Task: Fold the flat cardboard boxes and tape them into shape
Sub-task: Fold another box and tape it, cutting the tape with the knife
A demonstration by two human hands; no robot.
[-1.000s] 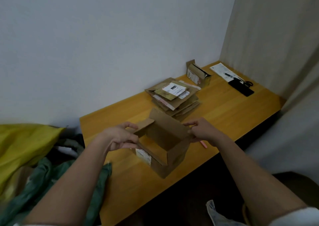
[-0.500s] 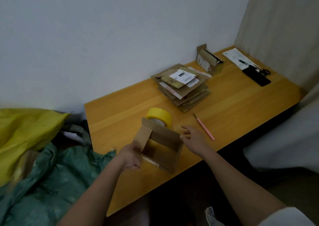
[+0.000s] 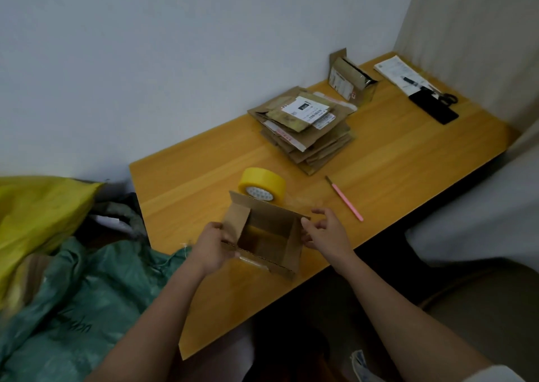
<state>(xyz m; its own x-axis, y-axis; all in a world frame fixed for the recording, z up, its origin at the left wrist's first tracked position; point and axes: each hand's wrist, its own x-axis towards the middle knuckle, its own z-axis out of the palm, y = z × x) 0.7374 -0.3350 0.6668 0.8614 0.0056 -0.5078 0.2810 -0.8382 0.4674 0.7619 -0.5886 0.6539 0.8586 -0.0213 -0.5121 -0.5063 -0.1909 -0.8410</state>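
A small brown cardboard box stands open-topped on the wooden table near its front edge, flaps up. My left hand grips its left wall and near corner. My right hand touches the right wall with thumb and relaxed, spread fingers. A yellow tape roll lies just behind the box. A stack of flat cardboard boxes with white labels sits farther back.
A pink-handled cutter lies right of the box. At the back right are a folded box, papers with a pen, a black phone and scissors. Green and yellow bags pile up left of the table.
The box came down from mid-air onto the table, uncovering the tape roll behind it. My right hand let go briefly, then came back to the box's right wall. The view shifted.
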